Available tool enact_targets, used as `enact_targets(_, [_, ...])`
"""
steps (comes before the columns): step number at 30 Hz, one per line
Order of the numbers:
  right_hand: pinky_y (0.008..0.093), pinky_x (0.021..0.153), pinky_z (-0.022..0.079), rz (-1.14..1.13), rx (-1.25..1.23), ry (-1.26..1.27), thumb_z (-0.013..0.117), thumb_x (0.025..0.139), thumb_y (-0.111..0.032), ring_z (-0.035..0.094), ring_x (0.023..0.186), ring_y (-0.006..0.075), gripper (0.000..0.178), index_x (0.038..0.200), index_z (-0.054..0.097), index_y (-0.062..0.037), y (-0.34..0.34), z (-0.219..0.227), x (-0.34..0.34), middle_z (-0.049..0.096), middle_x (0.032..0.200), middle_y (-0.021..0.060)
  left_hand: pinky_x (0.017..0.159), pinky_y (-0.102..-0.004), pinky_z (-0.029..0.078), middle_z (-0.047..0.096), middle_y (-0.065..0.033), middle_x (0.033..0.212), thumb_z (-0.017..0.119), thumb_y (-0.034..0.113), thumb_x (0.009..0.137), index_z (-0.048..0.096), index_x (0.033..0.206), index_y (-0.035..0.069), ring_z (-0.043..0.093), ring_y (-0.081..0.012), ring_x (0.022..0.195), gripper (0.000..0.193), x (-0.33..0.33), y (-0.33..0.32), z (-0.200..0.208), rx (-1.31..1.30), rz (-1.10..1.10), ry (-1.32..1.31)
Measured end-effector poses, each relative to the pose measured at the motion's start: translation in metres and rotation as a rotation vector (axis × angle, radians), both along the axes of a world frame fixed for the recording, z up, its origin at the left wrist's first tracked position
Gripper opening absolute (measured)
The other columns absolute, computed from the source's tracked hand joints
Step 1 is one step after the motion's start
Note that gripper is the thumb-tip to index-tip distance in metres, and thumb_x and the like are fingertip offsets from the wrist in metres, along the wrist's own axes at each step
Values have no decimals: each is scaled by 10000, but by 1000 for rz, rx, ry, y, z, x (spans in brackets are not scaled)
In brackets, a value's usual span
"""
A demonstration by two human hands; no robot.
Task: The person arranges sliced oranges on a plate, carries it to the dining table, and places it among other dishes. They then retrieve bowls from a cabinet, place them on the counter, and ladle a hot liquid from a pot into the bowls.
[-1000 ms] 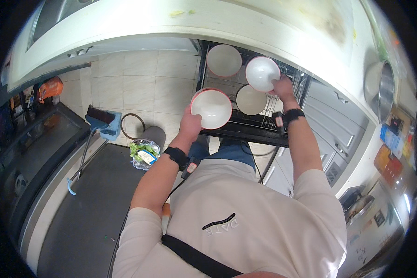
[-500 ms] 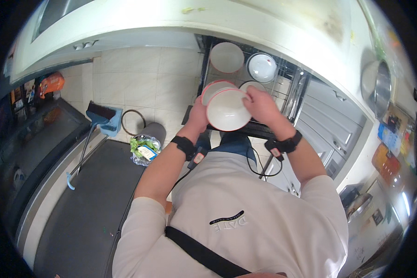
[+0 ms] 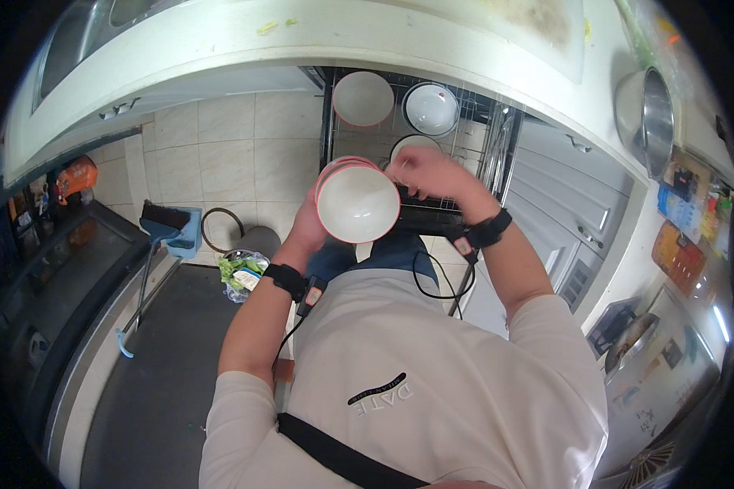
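My left hand (image 3: 306, 226) grips a small stack of white bowls (image 3: 357, 204) with red rims at its left side, held above the front of a pull-out wire rack. The top bowl faces up and its inside looks bare. My right hand (image 3: 434, 178) is off the stack, just right of it, with loosely bent fingers partly apart and nothing visible in them. Behind that hand, a dark-rimmed bowl (image 3: 414, 144) in the rack is partly covered by it; whether they touch cannot be told.
In the wire rack (image 3: 473, 155) stand a red-rimmed bowl (image 3: 363, 99) and a dark-rimmed white bowl (image 3: 431, 108). A pale counter edge (image 3: 245, 67) overhangs it. On the left are a bin (image 3: 260, 242) with greens, a broom and blue dustpan (image 3: 189, 232), and a dark mat (image 3: 171, 359).
My right hand has let go of the top bowl's rim and moved away from it. The stack, still in my left hand, now sits farther left and nearer my body.
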State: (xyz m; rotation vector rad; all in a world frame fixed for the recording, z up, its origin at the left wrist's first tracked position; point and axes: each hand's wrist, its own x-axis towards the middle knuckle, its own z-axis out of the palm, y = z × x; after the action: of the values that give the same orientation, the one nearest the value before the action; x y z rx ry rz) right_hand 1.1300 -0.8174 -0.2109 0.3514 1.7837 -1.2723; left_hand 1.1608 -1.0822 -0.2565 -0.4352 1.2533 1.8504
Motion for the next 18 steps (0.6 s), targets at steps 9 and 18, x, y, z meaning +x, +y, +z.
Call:
enact_targets(9, [445,856,482,497,719,330,616,787,-281,618,947,372,346,987,629,1,86,-175,9,652,982,224,909,-293,460,586,-79,1203,598,74,877,477,1298,25,556,-142,1067,441,2,-20,12,-157,-115,138])
enact_targets(18, [449,777,514,400,598,276,525,811,-158,638,862,382,316,1052,612,27,90,-172,33,649,944,245,886,-291,466,616,-86,1150,630,83,845,525,1240,10,563,-140,1023,415,-11,-45,67,-184,-22,109])
